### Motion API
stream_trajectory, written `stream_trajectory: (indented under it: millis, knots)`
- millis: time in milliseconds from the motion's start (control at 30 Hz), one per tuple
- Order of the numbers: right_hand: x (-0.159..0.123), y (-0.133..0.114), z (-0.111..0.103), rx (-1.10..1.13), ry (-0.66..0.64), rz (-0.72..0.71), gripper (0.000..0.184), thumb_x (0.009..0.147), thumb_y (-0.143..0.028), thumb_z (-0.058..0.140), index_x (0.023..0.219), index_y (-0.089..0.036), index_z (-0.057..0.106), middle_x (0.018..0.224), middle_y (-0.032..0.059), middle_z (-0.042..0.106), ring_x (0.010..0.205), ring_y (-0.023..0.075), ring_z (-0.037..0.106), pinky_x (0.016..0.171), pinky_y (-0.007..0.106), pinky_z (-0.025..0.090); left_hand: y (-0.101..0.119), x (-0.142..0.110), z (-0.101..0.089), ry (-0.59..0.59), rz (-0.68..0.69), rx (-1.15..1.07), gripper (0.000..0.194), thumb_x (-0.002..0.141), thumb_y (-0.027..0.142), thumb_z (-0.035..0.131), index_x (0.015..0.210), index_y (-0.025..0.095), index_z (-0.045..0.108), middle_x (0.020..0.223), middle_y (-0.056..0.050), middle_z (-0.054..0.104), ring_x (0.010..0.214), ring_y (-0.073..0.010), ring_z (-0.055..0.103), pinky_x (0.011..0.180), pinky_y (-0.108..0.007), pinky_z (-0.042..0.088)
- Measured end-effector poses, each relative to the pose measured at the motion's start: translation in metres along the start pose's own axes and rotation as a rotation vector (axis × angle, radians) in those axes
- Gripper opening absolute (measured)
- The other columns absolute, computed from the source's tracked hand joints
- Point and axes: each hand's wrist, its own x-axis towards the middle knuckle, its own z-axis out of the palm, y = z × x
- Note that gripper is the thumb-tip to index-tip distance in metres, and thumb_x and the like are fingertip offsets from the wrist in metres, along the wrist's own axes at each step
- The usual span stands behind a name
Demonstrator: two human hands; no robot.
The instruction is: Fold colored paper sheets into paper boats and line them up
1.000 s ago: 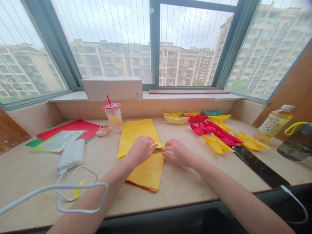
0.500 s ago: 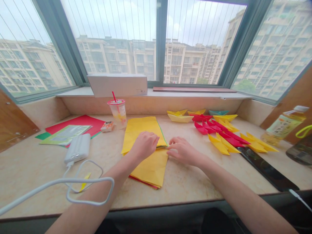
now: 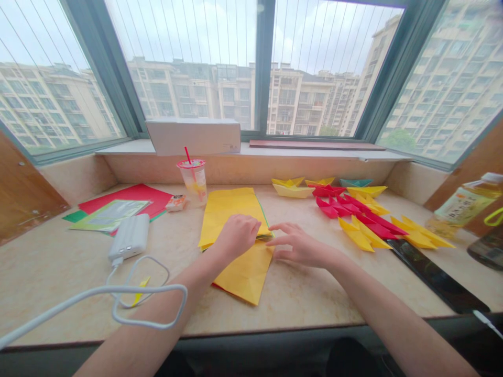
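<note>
In the head view, a stack of yellow paper sheets (image 3: 230,201) lies on the counter, with a green edge along its right side. A nearer yellow sheet (image 3: 251,272) overlaps it and slants toward the front edge, a thin strip of red showing beneath. My left hand (image 3: 240,233) is closed with curled fingers on the paper where the two parts meet; whatever is in its fingers is hidden. At the right edge of that meeting line is my right hand (image 3: 296,243), fingers apart and fingertips touching or nearly touching the paper.
Folded yellow paper boats (image 3: 293,189), red ones (image 3: 334,205) and a teal one (image 3: 356,183) stand at right, near a phone (image 3: 436,275) and a bottle (image 3: 466,201). At left are a lidded cup (image 3: 193,180), a power bank (image 3: 129,238), a white cable (image 3: 145,289) and red paper (image 3: 157,196).
The view has shifted slightly. My right hand's fingers have spread a little wider at the paper's edge. Less red shows under the near yellow sheet. My left hand stays closed on the paper.
</note>
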Motion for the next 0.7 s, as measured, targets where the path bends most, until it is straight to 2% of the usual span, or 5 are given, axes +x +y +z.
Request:
stream_trajectory:
  millis: [167,300,433,567,700]
  knots:
    - [0.001,0.005,0.007,-0.046,0.036,0.015,0.028,0.090,-0.032,0.066,0.118,-0.032,0.070,0.137,0.0089,0.057,0.127,0.0286,0.052,0.107,0.050,0.039,-0.005,-0.001,0.013,-0.039,-0.079,-0.128,0.037,0.100,0.029,0.036,0.081,0.016,0.065,0.091,-0.009,0.069,0.081,-0.0200,0.065,0.071,-0.029,0.043]
    - [0.003,0.013,0.014,-0.049,0.068,-0.021,0.025,0.092,-0.029,0.064,0.116,-0.031,0.071,0.135,0.0093,0.059,0.123,0.0277,0.054,0.105,0.050,0.040,-0.010,-0.001,0.022,-0.062,-0.097,-0.155,0.038,0.099,0.031,0.037,0.079,0.017,0.065,0.086,-0.009,0.068,0.079,-0.0215,0.064,0.070,-0.031,0.042]
    - [0.007,0.011,0.017,-0.043,0.132,-0.091,0.023,0.094,-0.028,0.062,0.114,-0.031,0.071,0.132,0.0081,0.061,0.120,0.0253,0.056,0.103,0.047,0.042,-0.012,0.000,0.021,-0.049,-0.104,-0.163,0.038,0.099,0.031,0.037,0.078,0.017,0.066,0.081,-0.009,0.069,0.076,-0.0214,0.063,0.069,-0.030,0.042]
    - [0.012,-0.002,0.014,-0.094,0.248,-0.230,0.018,0.098,-0.025,0.055,0.106,-0.026,0.071,0.123,0.0074,0.067,0.110,0.0225,0.060,0.099,0.044,0.043,-0.014,0.001,0.019,-0.028,-0.114,-0.217,0.045,0.100,0.036,0.035,0.076,0.018,0.067,0.077,-0.009,0.070,0.073,-0.0210,0.064,0.068,-0.030,0.041]
    - [0.014,-0.011,0.010,-0.103,0.443,-0.315,0.017,0.097,-0.018,0.051,0.090,-0.020,0.066,0.107,0.0076,0.073,0.095,0.0208,0.064,0.089,0.040,0.045,-0.021,0.005,0.019,0.076,-0.232,-0.544,0.049,0.097,0.048,0.039,0.075,0.018,0.070,0.078,-0.009,0.072,0.075,-0.0224,0.066,0.070,-0.030,0.043]
